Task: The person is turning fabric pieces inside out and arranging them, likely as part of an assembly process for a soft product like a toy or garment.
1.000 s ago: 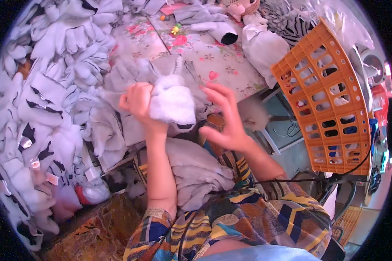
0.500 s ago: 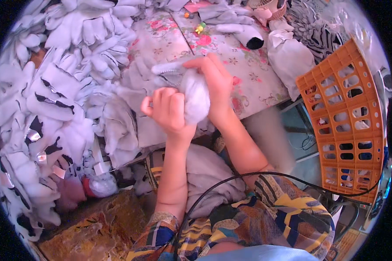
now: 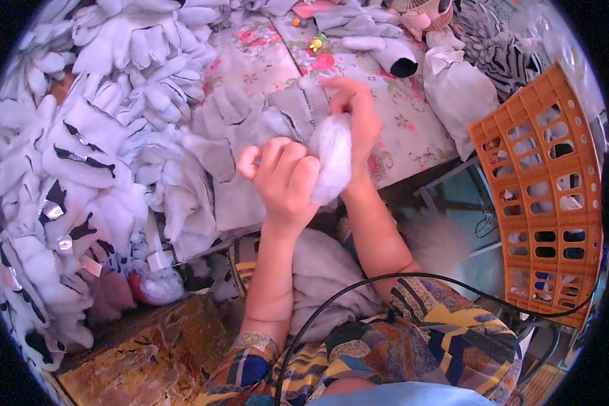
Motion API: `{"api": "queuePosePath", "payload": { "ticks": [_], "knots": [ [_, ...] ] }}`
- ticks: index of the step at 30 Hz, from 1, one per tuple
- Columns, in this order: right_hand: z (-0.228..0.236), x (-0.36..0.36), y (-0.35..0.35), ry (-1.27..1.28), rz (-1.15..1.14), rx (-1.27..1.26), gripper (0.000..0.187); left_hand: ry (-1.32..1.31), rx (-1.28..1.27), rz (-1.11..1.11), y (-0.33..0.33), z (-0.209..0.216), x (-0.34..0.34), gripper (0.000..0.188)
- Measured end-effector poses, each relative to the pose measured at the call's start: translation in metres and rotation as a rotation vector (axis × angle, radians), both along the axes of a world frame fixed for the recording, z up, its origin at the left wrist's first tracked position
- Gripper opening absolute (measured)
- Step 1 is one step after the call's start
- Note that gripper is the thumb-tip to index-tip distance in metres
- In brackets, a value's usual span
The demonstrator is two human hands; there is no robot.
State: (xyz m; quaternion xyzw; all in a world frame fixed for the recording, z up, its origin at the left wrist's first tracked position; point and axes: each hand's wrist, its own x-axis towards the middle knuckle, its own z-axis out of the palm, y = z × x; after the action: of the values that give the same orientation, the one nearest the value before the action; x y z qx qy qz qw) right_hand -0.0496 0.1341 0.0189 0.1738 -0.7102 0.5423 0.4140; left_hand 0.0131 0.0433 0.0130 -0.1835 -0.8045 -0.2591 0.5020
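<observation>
A bunched, white fleece glove (image 3: 333,162) is between my two hands, above the near edge of the table. My left hand (image 3: 285,177) has its fingers curled tightly against the glove's left side. Gripping the other side is my right hand (image 3: 362,128), with its index finger bent over the top. Part of the glove is hidden behind the fingers, so its full shape does not show. Just beyond my hands, flat grey fleece pieces (image 3: 227,105) lie on the flowered tabletop (image 3: 402,125).
A large pile of pale gloves (image 3: 88,155) covers the left side. On the right stand an orange plastic basket (image 3: 545,193) and a white stuffed bag (image 3: 453,88). A small yellow-green toy (image 3: 317,44) sits at the back. A black cable (image 3: 358,281) arches across my lap.
Both hands have shifted to the right with the white glove. My right index finger is more bent, and more of the grey pieces on the table shows.
</observation>
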Motion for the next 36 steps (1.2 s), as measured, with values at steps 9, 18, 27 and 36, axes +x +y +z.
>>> {"api": "queuePosePath", "payload": {
  "ticks": [9, 18, 27, 36],
  "knots": [
    [0.006, 0.005, 0.017, -0.356, 0.522, -0.012, 0.061, -0.069, 0.068, 0.282, -0.028, 0.002, -0.007, 0.022],
    [0.000, 0.019, 0.004, -0.700, 1.555, -0.478, 0.103, -0.484, 0.587, 0.070, -0.047, -0.009, -0.006, 0.031],
    [-0.011, -0.001, 0.013, -0.593, 0.757, -0.330, 0.054, -0.217, 0.104, 0.079, -0.028, 0.005, 0.007, 0.032],
    [0.001, 0.006, 0.015, -0.023, 0.204, 0.255, 0.041, -0.302, -0.091, 0.330, -0.023, 0.017, 0.006, 0.033]
  ]
}}
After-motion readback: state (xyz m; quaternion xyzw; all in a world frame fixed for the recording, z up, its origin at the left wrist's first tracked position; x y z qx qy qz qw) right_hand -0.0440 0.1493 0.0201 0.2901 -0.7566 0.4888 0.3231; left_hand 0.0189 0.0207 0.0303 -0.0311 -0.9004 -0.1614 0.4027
